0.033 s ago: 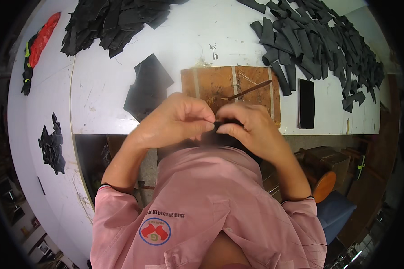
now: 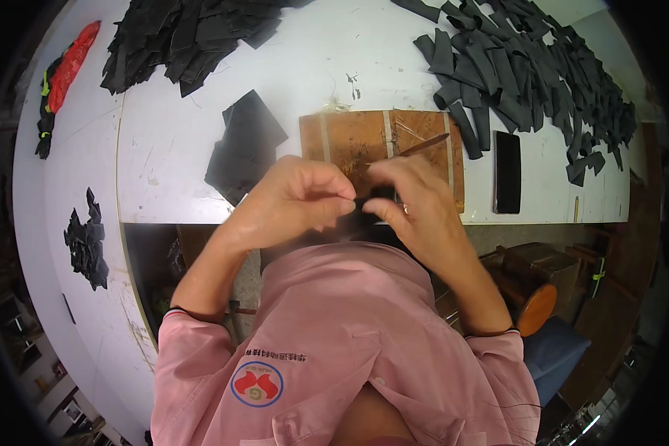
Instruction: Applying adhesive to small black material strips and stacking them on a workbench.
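Observation:
At the table's near edge my left hand (image 2: pixel 297 197) is closed, thumb and forefinger pinching a small piece of black fabric (image 2: pixel 362 203) whose outline is blurred and partly hidden. My right hand (image 2: pixel 424 197) is just right of it, thumb and forefinger apart around the fabric's right side. Under and beyond my hands lies a worn brown board (image 2: pixel 349 137) with pale strips across it. A thin brown stick-like tool (image 2: pixel 427 143) rests on the board, its lower end covered by my right hand. Flat black fabric pieces (image 2: pixel 249 145) lie left of the board.
A large heap of black fabric strips (image 2: pixel 513 67) spreads over the far right, and stacked black pieces (image 2: pixel 189 37) sit far left. A phone (image 2: pixel 507 172) lies right of the board. On the left are a red and black bundle (image 2: pixel 70 70) and a small black pile (image 2: pixel 87 241).
My right hand has shifted slightly up and right, its thumb and forefinger spreading away from my left fingertips. My left hand stays almost in place.

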`<state>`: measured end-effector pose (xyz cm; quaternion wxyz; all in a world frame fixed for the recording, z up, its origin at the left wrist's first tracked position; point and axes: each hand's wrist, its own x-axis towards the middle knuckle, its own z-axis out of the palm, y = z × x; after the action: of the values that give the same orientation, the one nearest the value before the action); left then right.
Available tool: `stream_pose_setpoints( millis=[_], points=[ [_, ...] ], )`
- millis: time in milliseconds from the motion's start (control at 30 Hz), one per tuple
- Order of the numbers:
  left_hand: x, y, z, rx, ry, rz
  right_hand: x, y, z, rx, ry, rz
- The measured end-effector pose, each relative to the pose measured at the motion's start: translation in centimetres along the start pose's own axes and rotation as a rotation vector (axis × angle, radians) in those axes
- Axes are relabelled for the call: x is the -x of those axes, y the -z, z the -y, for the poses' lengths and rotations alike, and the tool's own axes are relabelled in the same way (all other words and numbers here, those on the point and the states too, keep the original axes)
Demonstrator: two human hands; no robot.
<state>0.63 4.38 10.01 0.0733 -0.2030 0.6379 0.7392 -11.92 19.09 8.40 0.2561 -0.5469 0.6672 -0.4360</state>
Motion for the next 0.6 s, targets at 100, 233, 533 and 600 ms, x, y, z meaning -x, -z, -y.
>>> stream_pose_setpoints(
  millis=[100,233,533,600],
  points=[
    [0.3,-0.8,1.5,0.184,-0.057,-0.234,0.7,-0.6,1.0,0.524,0.156,-0.504],
    [0.2,-3.4,2.3,0.266,-0.247,-0.332,1.2,-2.3,1.8,-0.204,-0.131,-0.433],
    [-1.8,-6.6,4.0,-0.005,-0.362,-0.827,0.2,-3.6,-0.8,0.332,0.014,-0.531],
    [-2.2,-5.4,3.7,0.377,-0.279,-0.676,0.2,-3.9,-1.9,0.222,-0.047,-0.566]
  ],
)
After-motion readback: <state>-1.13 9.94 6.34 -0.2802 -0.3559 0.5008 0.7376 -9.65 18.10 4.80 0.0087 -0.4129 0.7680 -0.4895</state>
